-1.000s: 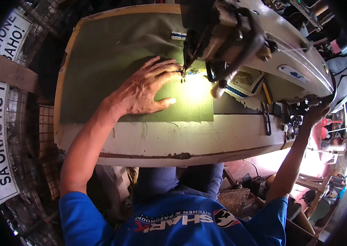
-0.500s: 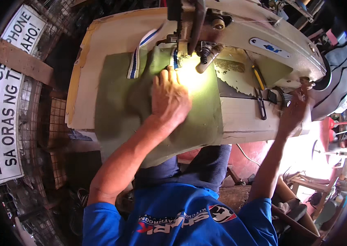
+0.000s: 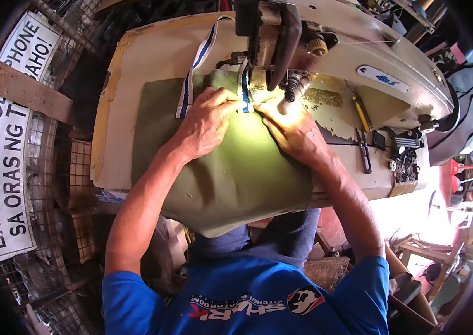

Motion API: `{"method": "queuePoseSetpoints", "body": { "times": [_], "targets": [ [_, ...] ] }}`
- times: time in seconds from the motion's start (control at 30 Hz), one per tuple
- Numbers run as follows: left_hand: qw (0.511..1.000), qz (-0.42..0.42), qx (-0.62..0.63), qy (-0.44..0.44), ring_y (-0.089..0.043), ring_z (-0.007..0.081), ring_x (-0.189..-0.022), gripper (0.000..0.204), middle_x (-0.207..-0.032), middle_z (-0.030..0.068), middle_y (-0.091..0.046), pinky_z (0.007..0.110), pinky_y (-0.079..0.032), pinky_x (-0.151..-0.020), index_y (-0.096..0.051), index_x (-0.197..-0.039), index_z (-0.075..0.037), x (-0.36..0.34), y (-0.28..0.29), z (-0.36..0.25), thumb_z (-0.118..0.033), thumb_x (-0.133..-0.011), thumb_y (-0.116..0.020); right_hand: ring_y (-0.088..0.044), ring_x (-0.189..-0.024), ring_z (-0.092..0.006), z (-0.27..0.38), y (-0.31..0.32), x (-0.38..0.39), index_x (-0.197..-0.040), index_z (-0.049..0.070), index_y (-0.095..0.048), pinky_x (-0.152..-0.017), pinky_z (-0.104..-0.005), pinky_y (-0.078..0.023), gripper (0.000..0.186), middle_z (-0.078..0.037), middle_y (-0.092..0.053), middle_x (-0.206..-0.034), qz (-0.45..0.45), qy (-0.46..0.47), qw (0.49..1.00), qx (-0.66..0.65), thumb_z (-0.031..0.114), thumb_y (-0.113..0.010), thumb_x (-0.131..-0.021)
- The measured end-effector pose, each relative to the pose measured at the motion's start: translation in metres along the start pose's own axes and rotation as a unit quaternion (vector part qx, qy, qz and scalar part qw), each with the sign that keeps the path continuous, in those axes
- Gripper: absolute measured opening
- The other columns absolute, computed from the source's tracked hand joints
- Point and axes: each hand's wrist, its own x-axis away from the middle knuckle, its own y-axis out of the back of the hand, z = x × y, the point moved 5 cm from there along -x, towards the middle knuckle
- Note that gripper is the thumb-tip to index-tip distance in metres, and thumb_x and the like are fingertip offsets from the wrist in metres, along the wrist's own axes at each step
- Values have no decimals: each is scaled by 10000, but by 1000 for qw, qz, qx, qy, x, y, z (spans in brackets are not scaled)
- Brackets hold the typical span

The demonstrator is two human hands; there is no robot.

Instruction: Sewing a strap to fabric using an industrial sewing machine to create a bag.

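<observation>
My left hand (image 3: 208,120) has bent fingers pinched at a short end of striped strap (image 3: 244,89) on the green fabric (image 3: 225,167), which drapes over the table's front edge. My right hand (image 3: 292,128) is closed just right of that strap, under the sewing machine's head (image 3: 270,44); glare hides what its fingertips hold. The strap's long part (image 3: 203,50), white with a blue stripe, loops up behind the fabric and comes down left of my left hand.
The machine's arm (image 3: 376,50) spans the upper right of the pale table (image 3: 119,139). A yellow-handled tool (image 3: 361,111), black scissors (image 3: 364,153) and a bobbin winder (image 3: 407,167) lie or stand at the right. A wire-mesh wall with a sign (image 3: 7,167) borders the left.
My right hand has left the handwheel for the lit needle area. My left hand went from spread to pinched and shifted left. The fabric has been turned and now hangs over the front edge.
</observation>
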Motion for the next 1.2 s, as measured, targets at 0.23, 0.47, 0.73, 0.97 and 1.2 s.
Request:
{"method": "queuePoseSetpoints", "body": {
  "times": [0.23,0.47,0.73,0.97,1.2],
  "targets": [
    [998,8,7,-57,-518,292,-994,378,-1066,91,-558,405,-444,-953,-666,-1114,-15,-1,-2,-2,81,-761,-570,-577,-940,-389,-14,-4,3,-1040,25,-643,-837,-481,-476,237,-195,-592,-972,-58,-30,995,-77,113,-703,-828],
    [998,13,-11,-57,-530,293,-1032,399,-1082,95,-564,421,-440,-970,-647,-1136,-4,0,-5,1,85,-754,-576,-578,-949,-374,-3,-2,-2,-1083,66,-663,-827,-475,-482,243,-169,-602,-972,-3,-11,1000,-3,94,-631,-844],
    [1000,-19,10,-21,-546,296,-1096,351,-1143,113,-574,409,-433,-992,-636,-1162,-33,1,-1,-2,-13,-811,-640,-623,-986,-338,0,-2,0,-1085,56,-681,-860,-437,-511,285,-139,-659,-1026,28,-13,1000,5,3,-677,-805],
    [992,10,-56,-113,-547,321,-1171,366,-1238,139,-594,431,-424,-1042,-629,-1191,-6,1,-2,-17,-35,-826,-645,-622,-992,-336,0,0,1,-1079,50,-682,-861,-441,-508,275,-136,-660,-1021,-5,3,1000,10,12,-680,-806],
    [992,29,-48,-116,-552,310,-1175,374,-1217,139,-604,433,-412,-1063,-610,-1201,8,0,0,-13,-50,-832,-629,-616,-998,-360,-3,-4,4,-1107,65,-679,-860,-462,-502,297,-157,-651,-1041,43,-3,999,10,43,-670,-811]
  ]
}}
